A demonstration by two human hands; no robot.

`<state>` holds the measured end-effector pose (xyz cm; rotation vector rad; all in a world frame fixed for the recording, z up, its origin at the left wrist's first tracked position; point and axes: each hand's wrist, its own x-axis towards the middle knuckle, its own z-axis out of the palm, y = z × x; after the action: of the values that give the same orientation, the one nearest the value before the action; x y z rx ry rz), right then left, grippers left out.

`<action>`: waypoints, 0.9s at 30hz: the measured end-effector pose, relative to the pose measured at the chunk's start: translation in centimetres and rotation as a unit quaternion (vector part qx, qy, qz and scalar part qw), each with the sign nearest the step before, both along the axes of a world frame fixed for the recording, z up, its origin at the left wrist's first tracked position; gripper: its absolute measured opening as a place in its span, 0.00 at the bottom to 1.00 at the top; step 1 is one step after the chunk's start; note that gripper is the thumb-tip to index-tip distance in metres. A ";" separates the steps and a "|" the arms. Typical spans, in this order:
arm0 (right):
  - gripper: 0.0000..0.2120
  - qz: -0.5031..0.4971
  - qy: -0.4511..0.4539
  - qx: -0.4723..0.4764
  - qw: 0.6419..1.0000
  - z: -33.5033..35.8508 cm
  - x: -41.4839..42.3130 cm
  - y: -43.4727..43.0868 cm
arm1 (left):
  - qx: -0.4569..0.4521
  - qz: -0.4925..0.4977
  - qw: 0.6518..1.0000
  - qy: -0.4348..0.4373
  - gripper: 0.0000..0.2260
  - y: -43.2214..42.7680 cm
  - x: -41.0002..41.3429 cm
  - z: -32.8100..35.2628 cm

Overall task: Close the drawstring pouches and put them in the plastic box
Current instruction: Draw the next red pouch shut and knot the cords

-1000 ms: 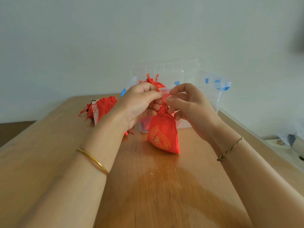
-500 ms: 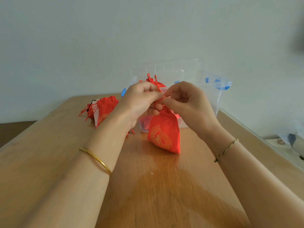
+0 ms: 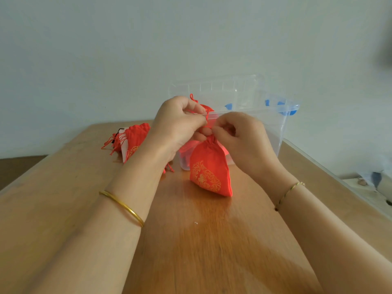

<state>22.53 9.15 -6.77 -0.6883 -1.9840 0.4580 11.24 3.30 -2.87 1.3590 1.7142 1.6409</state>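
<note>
Your left hand [image 3: 180, 124] and right hand [image 3: 244, 139] pinch the drawstring [image 3: 207, 116] of the pouch [image 3: 209, 172]; the plastic box [image 3: 272, 128] at 12 o'clock is half hidden.

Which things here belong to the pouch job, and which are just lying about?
Job: red pouch, its string pinched by left hand and right hand; pile of pouches at left; plastic box holding a packed pouch.
Lying about: clear lid behind the box; blurred clutter at far right.

Wooden table [image 3: 212, 251] against a pale wall [image 3: 127, 49].
</note>
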 end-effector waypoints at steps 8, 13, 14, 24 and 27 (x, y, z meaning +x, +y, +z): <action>0.09 0.172 0.183 -0.366 0.896 0.0 0.6 0.7 | 0.040 0.039 0.982 0.178 0.06 -0.7 -0.3 1.0; 0.11 0.203 0.217 -0.417 0.859 0.2 0.6 0.6 | 0.030 0.026 0.948 0.317 0.05 -0.4 0.4 0.3; 0.11 0.207 0.220 -0.424 0.854 0.3 0.7 0.6 | 0.032 0.033 0.945 0.324 0.05 -0.3 0.4 0.2; 0.10 0.177 0.147 -0.346 0.910 0.3 1.5 1.2 | 0.012 0.045 0.929 0.368 0.04 -0.1 -1.0 0.0; 0.09 0.020 0.071 -0.197 0.978 0.3 2.1 1.7 | -0.005 0.055 0.930 0.364 0.04 0.0 -2.4 0.0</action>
<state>24.59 10.85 -6.51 -0.8339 -1.7895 0.9150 8.86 3.25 -2.87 2.0702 2.2111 1.2392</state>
